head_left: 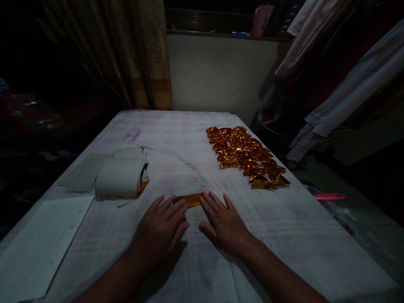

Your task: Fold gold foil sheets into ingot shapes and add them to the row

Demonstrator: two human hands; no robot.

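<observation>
Both my hands lie flat on a white covered table [284, 235], fingers stretched forward. My left hand [159, 231] and my right hand [222, 223] press with their fingertips on a small sheet of gold foil paper [192, 198], its white side partly folded over the gold. Neither hand grips it; the fingers rest on its near edge. A spread of several folded gold foil pieces [246, 158] lies to the far right of my right hand.
A curled stack of white-backed foil sheets [121, 176] sits left of the hands, with flat paper sheets [38, 244] nearer the left edge. A pink object [328, 196] lies off the table's right edge. Curtain and hanging clothes stand behind.
</observation>
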